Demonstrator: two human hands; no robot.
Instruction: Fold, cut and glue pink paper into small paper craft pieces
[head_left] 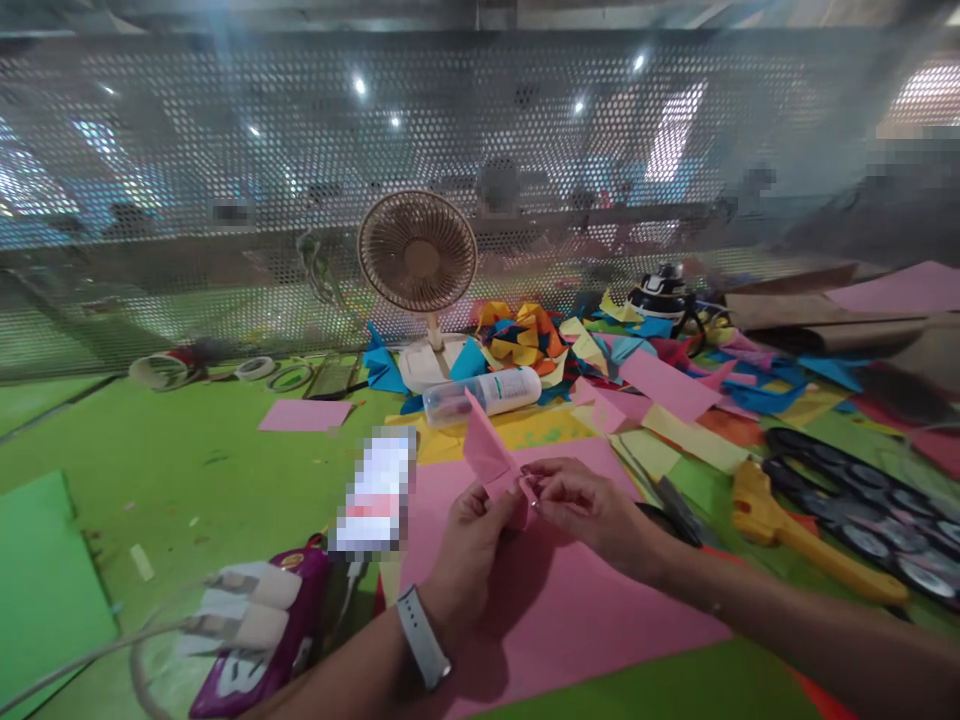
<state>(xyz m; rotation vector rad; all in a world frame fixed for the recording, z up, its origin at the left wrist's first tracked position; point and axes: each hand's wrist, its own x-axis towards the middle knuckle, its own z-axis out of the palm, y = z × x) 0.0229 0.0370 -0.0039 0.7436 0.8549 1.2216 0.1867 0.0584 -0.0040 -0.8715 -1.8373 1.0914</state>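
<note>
A folded pink paper piece is held up between both hands above a large pink sheet on the green table. My left hand, with a watch band at the wrist, pinches the piece from below left. From the right, my right hand pinches its lower right tip with fingers closed. The paper's upper point sticks up toward a lying clear bottle.
A small fan stands at the back by a perforated metal screen. A pile of folded coloured paper and loose sheets spread to the right. A yellow tool, scissors, tape rolls, a pink square and a purple pouch lie around.
</note>
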